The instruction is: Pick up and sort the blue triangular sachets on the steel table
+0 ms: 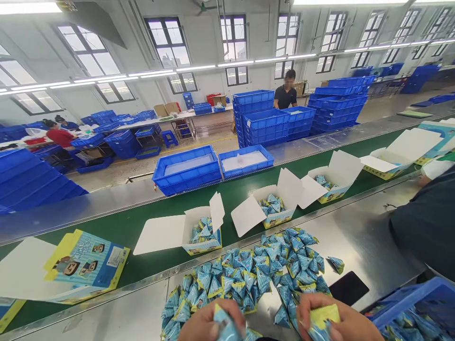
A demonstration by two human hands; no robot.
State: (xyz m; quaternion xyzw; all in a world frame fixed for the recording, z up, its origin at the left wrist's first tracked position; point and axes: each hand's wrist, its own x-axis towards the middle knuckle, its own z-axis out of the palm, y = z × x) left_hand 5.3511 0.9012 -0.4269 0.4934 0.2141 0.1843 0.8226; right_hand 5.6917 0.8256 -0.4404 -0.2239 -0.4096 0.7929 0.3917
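At the bottom of the head view, my left hand (209,323) is closed around a blue packet (226,327), slightly smeared by motion. My right hand (341,327) grips another packet (323,319), blue with a yellow end. Both hands are over the near side of a pile of blue-and-yellow pyramid-shaped packets (245,265) on the steel table (135,315). Beyond the pile, open cartons stand on the green conveyor belt (156,263). The nearest carton (203,247) and the one to its right (279,219) hold several packets each.
A black flat phone-like object (349,289) lies right of the pile. A blue crate (423,303) of packets stands at lower right, near a co-worker's dark sleeve (426,222). Blue trays (186,182) line the belt's far side. A person (285,97) stands behind stacked crates.
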